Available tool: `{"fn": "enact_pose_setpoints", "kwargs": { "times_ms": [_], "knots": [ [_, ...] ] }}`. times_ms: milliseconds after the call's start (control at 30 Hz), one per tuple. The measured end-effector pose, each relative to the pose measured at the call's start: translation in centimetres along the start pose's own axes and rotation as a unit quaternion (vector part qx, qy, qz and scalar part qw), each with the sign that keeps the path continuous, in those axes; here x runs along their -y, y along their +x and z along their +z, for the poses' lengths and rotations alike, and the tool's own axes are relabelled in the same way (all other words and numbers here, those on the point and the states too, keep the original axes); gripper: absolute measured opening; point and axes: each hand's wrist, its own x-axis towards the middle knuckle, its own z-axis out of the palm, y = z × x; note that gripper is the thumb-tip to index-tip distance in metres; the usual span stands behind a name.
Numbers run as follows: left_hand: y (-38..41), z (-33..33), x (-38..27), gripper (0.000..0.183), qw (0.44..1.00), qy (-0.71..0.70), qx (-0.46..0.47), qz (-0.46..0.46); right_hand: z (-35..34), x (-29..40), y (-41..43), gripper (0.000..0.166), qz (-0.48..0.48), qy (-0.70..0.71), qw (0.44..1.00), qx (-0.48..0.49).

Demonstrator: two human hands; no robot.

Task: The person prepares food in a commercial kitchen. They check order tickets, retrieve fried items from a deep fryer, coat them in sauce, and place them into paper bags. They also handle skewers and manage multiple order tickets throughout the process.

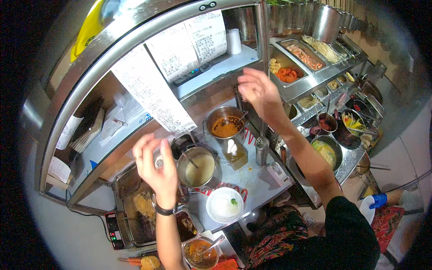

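My left hand (156, 167), a dark band at its wrist, is raised with fingers apart and nothing in it. It is nearest to a metal pot of pale creamy liquid (202, 172) with a utensil standing in it. My right hand (259, 92) is lifted near the frame post, blurred, its fingers bent and loosely apart; no object shows in it. Below and left of it sits a pot of orange-brown broth (225, 126). A white bowl (216, 211) with a green leaf inside stands at the counter's front. Between them are a square container of yellowish liquid (238, 160) and a metal shaker (262, 153).
Printed paper slips (152, 89) hang from the metal-framed shelf. Food trays (302, 55) fill the right side, above a wok of yellow food (324, 153). At left is a heated metal vat (135, 202); a sauce bowl (200, 253) stands below. Another person's blue-gloved hand (378, 200) holds a plate.
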Motion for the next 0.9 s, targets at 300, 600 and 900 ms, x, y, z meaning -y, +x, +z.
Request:
{"fn": "enact_pose_setpoints", "kwargs": {
  "times_ms": [300,600,900],
  "knots": [
    [9.4,7.4,-2.8,0.039,0.946,0.206,-0.048,0.244,2.0,-1.0,5.8,0.051,-0.171,-0.177,0.967,-0.072],
    [14.0,8.6,-2.3,0.046,0.849,0.417,0.062,0.319,2.1,-1.3,9.9,0.058,-0.163,-0.066,0.977,-0.120],
    [14.0,7.2,-0.2,0.047,0.842,0.437,0.065,0.309,1.6,-2.0,11.4,0.023,-0.228,-0.048,0.961,-0.149]
  ]
}}
